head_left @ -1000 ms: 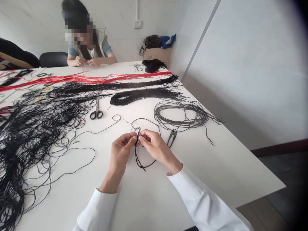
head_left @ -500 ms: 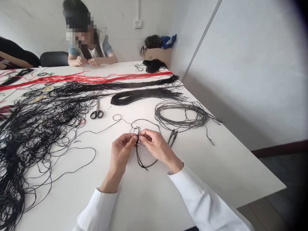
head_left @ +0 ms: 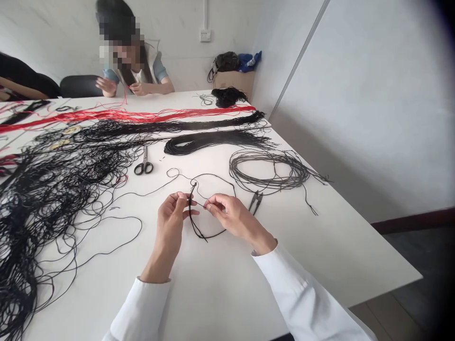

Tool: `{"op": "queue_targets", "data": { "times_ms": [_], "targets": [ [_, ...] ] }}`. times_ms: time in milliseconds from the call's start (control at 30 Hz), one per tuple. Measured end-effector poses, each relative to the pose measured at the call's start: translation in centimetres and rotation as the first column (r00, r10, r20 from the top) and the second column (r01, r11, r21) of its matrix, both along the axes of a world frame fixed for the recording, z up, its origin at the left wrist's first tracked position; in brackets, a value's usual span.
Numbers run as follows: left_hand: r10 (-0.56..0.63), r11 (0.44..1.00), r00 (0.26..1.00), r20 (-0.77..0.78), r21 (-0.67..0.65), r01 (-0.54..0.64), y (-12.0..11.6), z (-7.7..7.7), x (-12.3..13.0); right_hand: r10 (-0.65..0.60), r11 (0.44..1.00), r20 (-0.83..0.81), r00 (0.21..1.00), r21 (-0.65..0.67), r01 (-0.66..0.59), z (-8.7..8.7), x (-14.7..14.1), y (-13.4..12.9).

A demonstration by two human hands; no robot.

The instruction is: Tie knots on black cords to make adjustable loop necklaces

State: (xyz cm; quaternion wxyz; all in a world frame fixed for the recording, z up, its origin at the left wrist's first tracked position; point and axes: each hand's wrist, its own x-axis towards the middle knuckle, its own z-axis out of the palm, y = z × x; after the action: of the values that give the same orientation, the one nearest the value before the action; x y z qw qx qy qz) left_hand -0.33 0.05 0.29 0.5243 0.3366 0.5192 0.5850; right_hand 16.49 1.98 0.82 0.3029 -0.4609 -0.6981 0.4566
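Above the white table, a looped black cord [head_left: 214, 235] hangs between my hands. My left hand [head_left: 173, 211] pinches its doubled, knotted section between thumb and fingers, with the lower fingers partly spread. A thin black strand runs across to the right, where my right hand [head_left: 227, 213] grips its end between thumb and forefinger. The loop's far side arcs out beyond both hands. Just right of my right hand lies a pair of thread snips [head_left: 256, 202]. Black-handled scissors [head_left: 143, 166] rest farther off to the left.
A tangled heap of black cord [head_left: 31, 227] covers the table's left side. A coil of black cord [head_left: 270, 171] lies at right, with a black cord bundle [head_left: 213, 141] and red cords [head_left: 199, 112] behind. Across the table a person [head_left: 133, 71] handles red cord.
My hands have moved apart, the left one shifting left with the knotted cord, and a thin strand now stretches between them. The person opposite has raised one hand off the red cord.
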Motion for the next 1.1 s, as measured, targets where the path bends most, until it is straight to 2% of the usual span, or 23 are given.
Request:
{"op": "queue_targets", "data": {
  "times_ms": [200, 333, 500, 667, 833, 967, 1100],
  "targets": [
    [0.032, 0.999, 0.999, 0.007, -0.006, -0.031, -0.1, 0.4, 0.0, -0.072, 0.997, 0.034, 0.997, -0.015, 0.073, -0.1, 0.2, 0.3],
    [-0.013, 1.0, 0.998, -0.054, 0.006, 0.013, -0.2, 0.6, 0.2, -0.16, 0.987, -0.048, 0.986, 0.015, 0.161, 0.2, -0.5, 0.2],
    [-0.092, 0.996, 0.991, -0.095, 0.013, 0.094, -0.4, 0.5, 0.6, -0.169, 0.976, -0.226, 0.959, -0.175, 0.131, 0.6, -2.2, 0.4],
    [-0.088, 0.996, 0.994, -0.059, -0.007, 0.088, -0.5, 0.5, 0.8, -0.239, 0.959, -0.326, 0.915, -0.229, 0.169, 0.3, -2.5, 0.5],
    [-0.122, 0.99, 0.992, 0.022, -0.075, 0.123, -0.3, 0.5, 0.9, -0.242, 0.956, -0.325, 0.914, -0.241, 0.168, 0.2, -2.3, 0.5],
    [-0.069, 0.997, 0.997, -0.024, -0.047, 0.068, -0.3, 0.1, 0.8, -0.219, 0.965, -0.294, 0.93, -0.209, 0.161, 0.2, -2.3, 0.4],
    [-0.022, 0.999, 1.0, -0.01, -0.034, 0.022, -0.3, -0.2, 0.6, -0.137, 0.982, -0.265, 0.954, -0.166, 0.094, 0.2, -2.3, 0.2]
  ]
}}
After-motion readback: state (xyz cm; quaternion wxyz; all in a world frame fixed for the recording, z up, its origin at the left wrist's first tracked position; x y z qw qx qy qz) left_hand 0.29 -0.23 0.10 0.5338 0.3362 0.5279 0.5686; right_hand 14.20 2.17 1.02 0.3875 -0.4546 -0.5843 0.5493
